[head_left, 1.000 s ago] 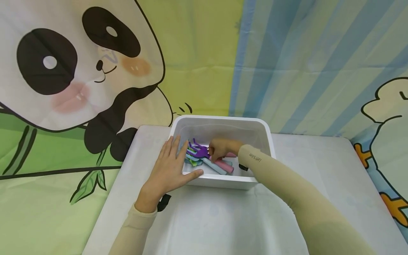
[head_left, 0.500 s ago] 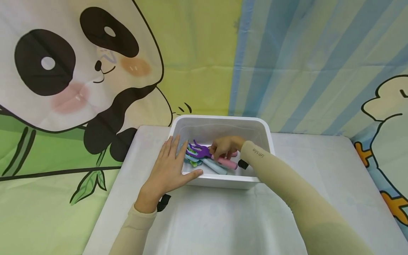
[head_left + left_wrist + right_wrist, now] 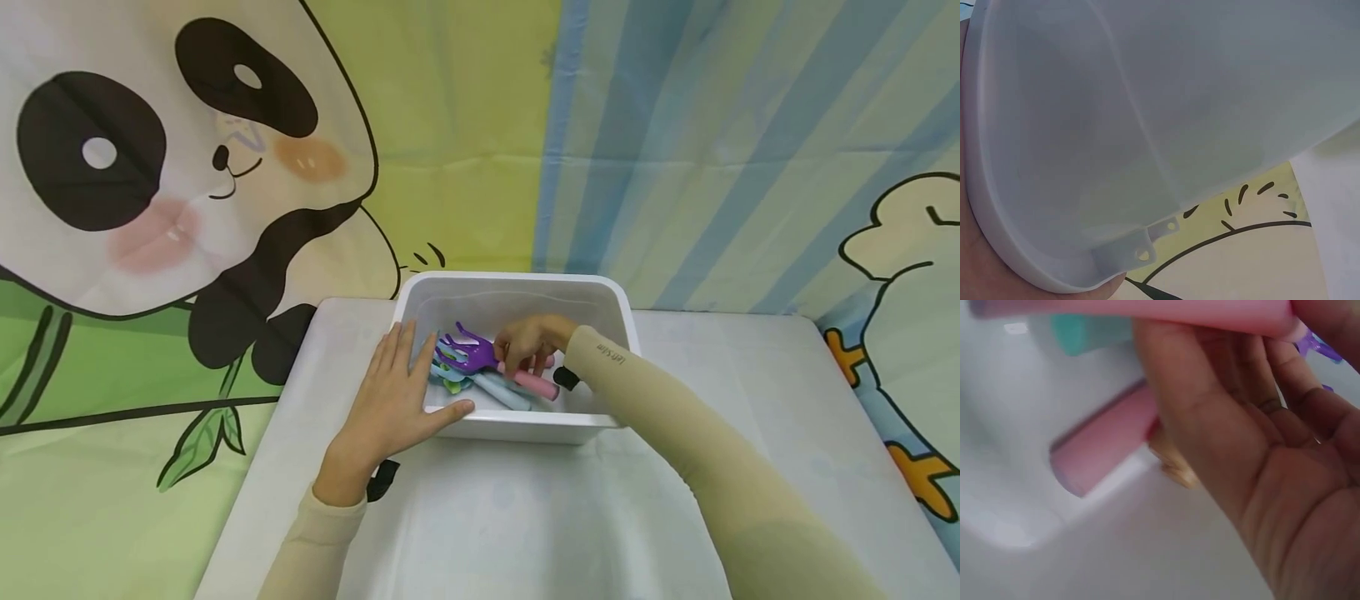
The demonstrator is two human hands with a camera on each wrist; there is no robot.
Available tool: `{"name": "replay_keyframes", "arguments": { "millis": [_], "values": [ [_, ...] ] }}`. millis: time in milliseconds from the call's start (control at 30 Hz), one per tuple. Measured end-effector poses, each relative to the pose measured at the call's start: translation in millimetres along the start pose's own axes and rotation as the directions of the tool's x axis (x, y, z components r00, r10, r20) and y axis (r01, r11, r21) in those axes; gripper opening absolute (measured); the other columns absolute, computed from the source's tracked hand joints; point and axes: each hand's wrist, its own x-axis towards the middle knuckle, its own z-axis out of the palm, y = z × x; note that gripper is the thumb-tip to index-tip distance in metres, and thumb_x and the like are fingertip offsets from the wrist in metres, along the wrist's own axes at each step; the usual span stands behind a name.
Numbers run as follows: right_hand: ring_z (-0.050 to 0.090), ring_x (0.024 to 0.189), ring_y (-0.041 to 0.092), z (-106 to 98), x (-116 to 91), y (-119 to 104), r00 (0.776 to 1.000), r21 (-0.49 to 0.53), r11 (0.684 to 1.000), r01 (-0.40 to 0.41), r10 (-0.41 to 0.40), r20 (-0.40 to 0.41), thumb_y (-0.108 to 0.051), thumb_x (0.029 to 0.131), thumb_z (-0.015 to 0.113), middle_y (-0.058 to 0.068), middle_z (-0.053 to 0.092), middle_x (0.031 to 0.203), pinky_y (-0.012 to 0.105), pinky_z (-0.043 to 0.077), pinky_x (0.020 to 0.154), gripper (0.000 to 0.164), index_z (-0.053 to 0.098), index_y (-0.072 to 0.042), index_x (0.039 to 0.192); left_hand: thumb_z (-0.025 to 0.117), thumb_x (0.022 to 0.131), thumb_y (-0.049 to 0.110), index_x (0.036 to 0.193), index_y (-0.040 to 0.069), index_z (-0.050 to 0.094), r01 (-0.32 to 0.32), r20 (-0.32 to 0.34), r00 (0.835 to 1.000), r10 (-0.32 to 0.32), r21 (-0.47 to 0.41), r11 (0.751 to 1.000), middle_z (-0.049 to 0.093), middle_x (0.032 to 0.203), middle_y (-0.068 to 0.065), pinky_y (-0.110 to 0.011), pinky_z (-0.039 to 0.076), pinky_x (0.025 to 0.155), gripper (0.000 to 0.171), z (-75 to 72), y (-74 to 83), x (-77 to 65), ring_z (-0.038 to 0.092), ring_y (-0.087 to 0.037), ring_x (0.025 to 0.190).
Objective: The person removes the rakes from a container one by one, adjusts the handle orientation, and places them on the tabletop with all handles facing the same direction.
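Observation:
A white plastic bin (image 3: 510, 427) stands on the table and holds several toy tools. Inside it, my right hand (image 3: 527, 342) pinches a toy hand rake at its neck, thumb and fingers around it. Its purple tined head (image 3: 469, 356) points left, and its pink handle (image 3: 537, 385) slants right below the hand. In the right wrist view another pink handle (image 3: 1104, 440) and a teal handle (image 3: 1091, 334) lie beneath. With fingers straight and spread, my left hand (image 3: 393, 392) rests on the bin's left front corner, thumb along the front rim.
Light blue handles (image 3: 501, 392) and green-blue tool heads (image 3: 450, 379) lie in the bin's left half. A tan piece (image 3: 1175, 462) shows behind the right fingers. The white tabletop (image 3: 480, 517) meets a printed panda curtain (image 3: 465, 125) at the back.
The right hand has tightened its hold near the rake's neck and shifted slightly right; the pink handle has swung right, off the light blue handle. The left hand stays at the rim.

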Motion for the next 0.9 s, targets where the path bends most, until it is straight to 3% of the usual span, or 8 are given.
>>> {"name": "replay_keyframes", "arguments": {
  "millis": [300,500,700,900],
  "values": [
    [0.061,0.081,0.022,-4.2,-27.7,-16.9,0.999,-0.032,0.999,-0.01,0.009,-0.038,-0.006,0.089,0.071,0.013,0.061,0.101,0.034,0.055,0.064,0.023,0.056,-0.004,0.106,0.039,0.082,0.088,0.158,0.004,0.026,0.01,0.008,1.0,-0.01,-0.004,1.0,0.008,0.163,-0.026,-0.047,0.0,0.121,0.114,-0.5,-0.4,-0.7,-0.001,-0.039,0.151],
    [0.061,0.085,0.024,-10.0,-56.2,-23.2,0.998,-0.001,0.999,0.043,-0.043,-0.047,-0.003,0.09,0.067,0.016,0.055,0.11,0.04,0.06,0.07,0.026,0.053,-0.001,0.112,0.037,0.082,0.088,0.158,0.003,0.025,0.014,0.023,1.0,-0.014,-0.003,1.0,0.007,0.163,-0.026,-0.047,-0.001,0.121,0.115,-0.2,0.1,-0.3,-0.002,-0.038,0.151],
    [0.061,0.082,0.021,-20.1,-93.2,-19.7,0.988,0.012,0.992,0.125,-0.123,-0.097,-0.007,0.092,0.067,0.015,0.055,0.105,0.038,0.059,0.068,0.03,0.051,0.0,0.116,0.036,0.082,0.089,0.159,0.004,0.023,0.019,0.035,0.999,-0.019,0.003,1.0,0.007,0.163,-0.026,-0.047,-0.001,0.121,0.115,-0.2,0.7,0.2,-0.003,-0.038,0.151],
    [0.061,0.086,0.025,-34.2,-140.2,-5.1,0.963,0.05,0.977,0.206,-0.194,-0.186,-0.008,0.094,0.066,0.017,0.052,0.109,0.04,0.058,0.072,0.034,0.05,0.002,0.122,0.037,0.083,0.088,0.159,0.004,0.023,0.011,0.03,0.999,-0.011,0.003,1.0,0.006,0.163,-0.026,-0.047,-0.001,0.121,0.114,-0.1,1.2,0.1,-0.003,-0.039,0.151]
  ]
}}
